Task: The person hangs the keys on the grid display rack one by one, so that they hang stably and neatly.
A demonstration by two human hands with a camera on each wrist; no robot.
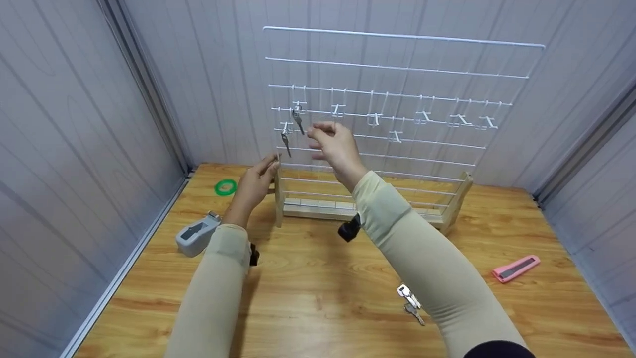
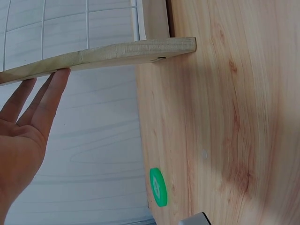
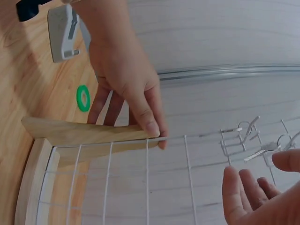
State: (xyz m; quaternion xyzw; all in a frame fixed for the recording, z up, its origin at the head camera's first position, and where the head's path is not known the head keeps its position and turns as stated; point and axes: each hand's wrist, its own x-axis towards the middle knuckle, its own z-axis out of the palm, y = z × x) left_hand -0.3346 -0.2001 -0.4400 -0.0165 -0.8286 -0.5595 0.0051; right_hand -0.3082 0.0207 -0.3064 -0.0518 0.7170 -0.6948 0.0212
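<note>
A: Left hand [image 1: 254, 185]?
B: Flat, fingers straight against the rack's wooden post [image 1: 279, 191].
A: Right hand [image 1: 334, 148]?
B: Loose, holding nothing. Hung key [image 1: 298, 120] at its 10 o'clock, just beside the fingertips, long axis near vertical. Right hand is nearer.

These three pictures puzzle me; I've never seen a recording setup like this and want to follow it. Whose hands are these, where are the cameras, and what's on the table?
A person wears three cameras: one on the head, one on each wrist. The head view shows a white wire rack in a wooden stand, on a wooden table. The left hand presses straight fingers against the stand's left post. The right hand hovers, holding nothing, near two keys hanging on hooks. On the table lie a green ring, a grey device, more keys and a pink tool.
</note>
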